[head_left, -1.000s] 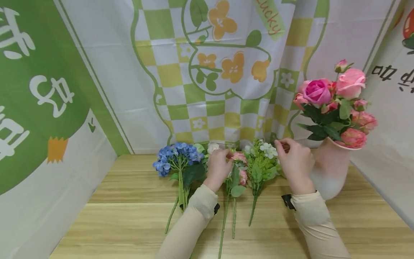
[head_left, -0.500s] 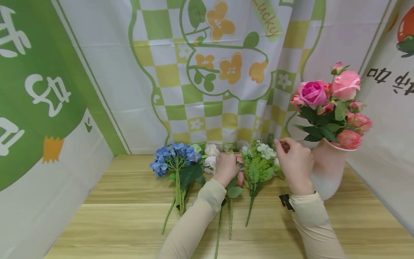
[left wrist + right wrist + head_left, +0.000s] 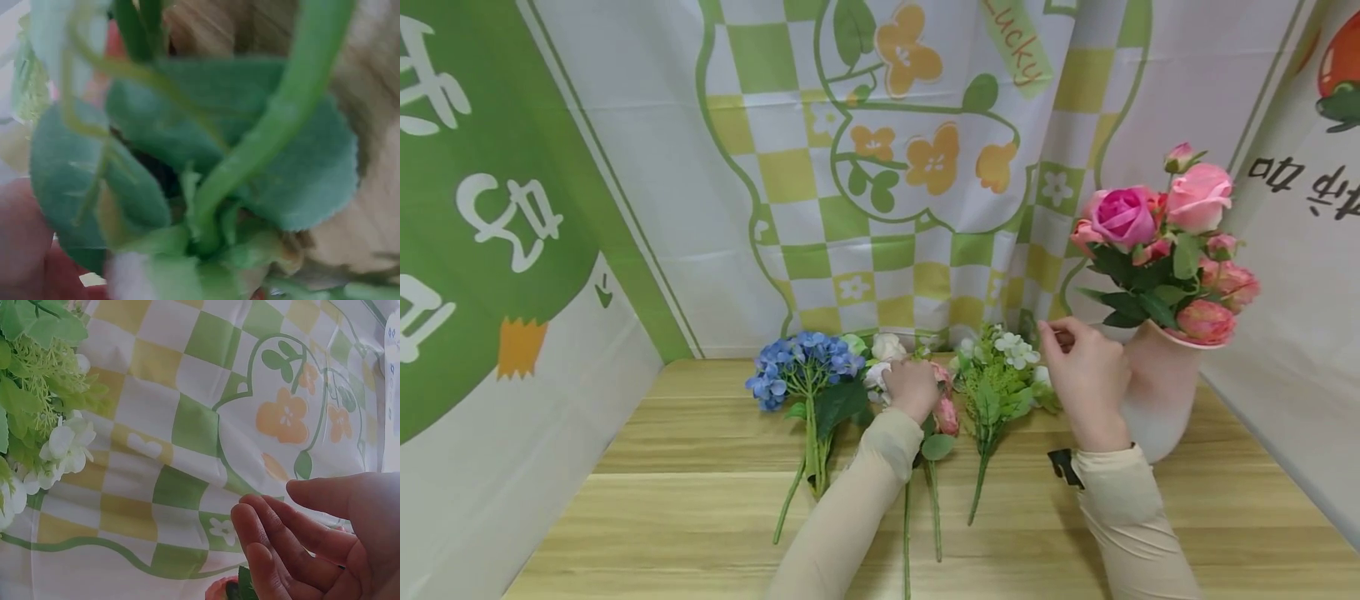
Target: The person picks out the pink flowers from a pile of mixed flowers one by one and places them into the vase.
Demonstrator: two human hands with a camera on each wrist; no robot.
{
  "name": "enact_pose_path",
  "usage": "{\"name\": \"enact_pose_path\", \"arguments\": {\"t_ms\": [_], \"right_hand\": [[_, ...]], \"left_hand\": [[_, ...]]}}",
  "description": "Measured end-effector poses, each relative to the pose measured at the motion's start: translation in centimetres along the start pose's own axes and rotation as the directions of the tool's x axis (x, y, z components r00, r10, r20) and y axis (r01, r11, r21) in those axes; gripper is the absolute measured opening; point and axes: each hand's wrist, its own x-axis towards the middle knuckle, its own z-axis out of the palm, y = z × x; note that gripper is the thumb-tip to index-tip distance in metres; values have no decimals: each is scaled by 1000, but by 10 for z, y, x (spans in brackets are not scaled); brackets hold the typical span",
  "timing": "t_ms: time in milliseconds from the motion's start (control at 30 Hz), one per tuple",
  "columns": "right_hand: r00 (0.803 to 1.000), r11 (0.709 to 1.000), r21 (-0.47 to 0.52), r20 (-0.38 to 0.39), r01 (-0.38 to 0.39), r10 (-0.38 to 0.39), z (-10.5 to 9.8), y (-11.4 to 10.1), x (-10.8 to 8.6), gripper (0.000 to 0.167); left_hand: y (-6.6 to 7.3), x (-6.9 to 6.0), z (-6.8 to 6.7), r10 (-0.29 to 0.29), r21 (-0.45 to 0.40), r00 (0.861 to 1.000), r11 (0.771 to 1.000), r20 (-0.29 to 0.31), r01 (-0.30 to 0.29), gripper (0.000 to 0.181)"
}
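In the head view my left hand (image 3: 912, 388) is over the pink flowers (image 3: 947, 414) and white flowers (image 3: 889, 347) lying in the middle of the table. Its fingertips are hidden there. Close up in the left wrist view, a thick green stem (image 3: 275, 125) and broad leaves (image 3: 300, 169) cover much of the hand; some fingers (image 3: 19, 237) show at lower left. My right hand (image 3: 1086, 383) hovers between the white-flowered green spray (image 3: 1000, 387) and the vase (image 3: 1157, 400). In the right wrist view its loosely bent fingers (image 3: 275, 531) hold nothing.
A blue hydrangea (image 3: 808, 367) lies left of my left hand on the wooden table (image 3: 685, 500). Pink roses (image 3: 1199, 197) stand in the vase at the right. A checkered cloth (image 3: 820, 208) hangs behind the table.
My left hand moved right across the flowers, then slightly back left. The pink flowers' heads shifted a little left and their stem swung. My right hand stayed nearly still.
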Motion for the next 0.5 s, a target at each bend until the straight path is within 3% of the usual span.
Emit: {"name": "enact_pose_path", "arguments": {"t_ms": [233, 500], "right_hand": [[1000, 1000, 7, 19, -11, 10, 1, -1, -1, 36], [1000, 1000, 1, 25, -8, 8, 1, -2, 0, 35]], "left_hand": [[-4, 9, 6, -59, -35, 996, 998, 67, 61, 26], [-7, 8, 5, -39, -73, 999, 996, 32, 41, 21]]}}
